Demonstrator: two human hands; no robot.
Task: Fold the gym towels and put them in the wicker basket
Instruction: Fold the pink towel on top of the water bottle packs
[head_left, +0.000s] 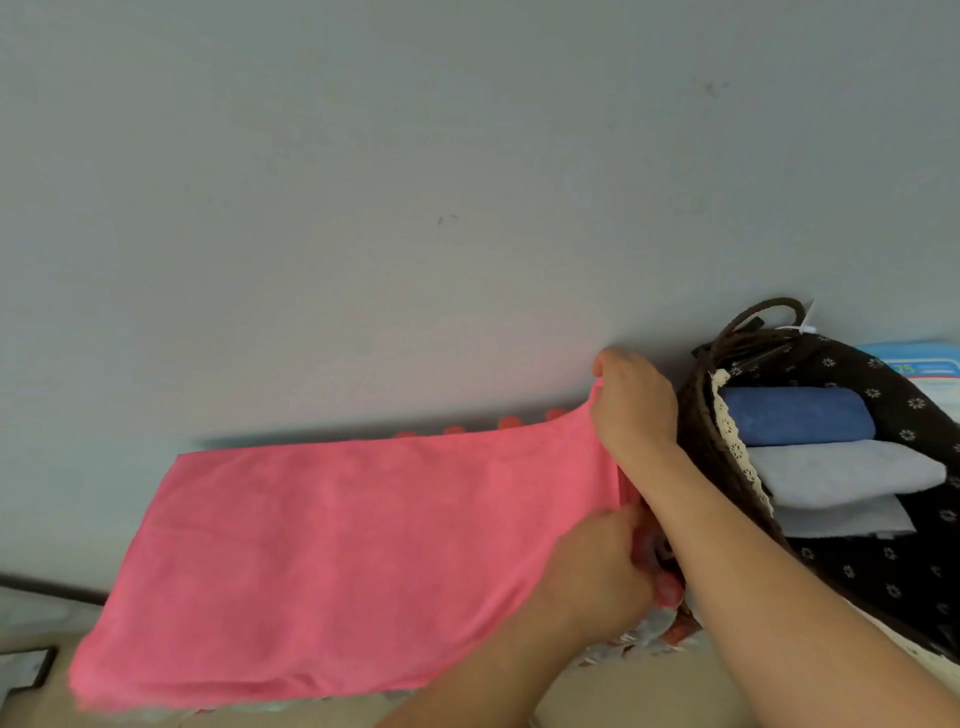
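Grey wall (415, 182) filled most of the view, with a low surface along the bottom edge that was mostly covered.

- Pink towel (337, 561): spread flat and long, running left from the hands. It looked like a single unfolded layer, though I couldn't be sure.
- Right hand (634, 410): fingers curled, pinching the towel's far right corner, which was lifted slightly.
- Left hand (597, 571): fingers curled into the near right corner, gripping fabric. Fingertips were mostly hidden.
- Wicker basket (696, 441): just beside both hands on the right, with a dark floral liner (883, 571). It held a folded blue towel (795, 415) and two folded grey towels (841, 473), stacked side by side.

My read: the fold was only starting, with the right end about to be carried over to the left.

Risks:
- The two grips sat at different heights, so the carried edge could land skewed and the corners wouldn't match.
- The far left end was unheld. A quick pull could drag the whole towel along instead of folding it.
- The right forearm ran close along the basket rim, so swinging left could nudge or tip the basket and disturb the stack.
- The remaining basket space looked tight, and a loose fold might not fit.
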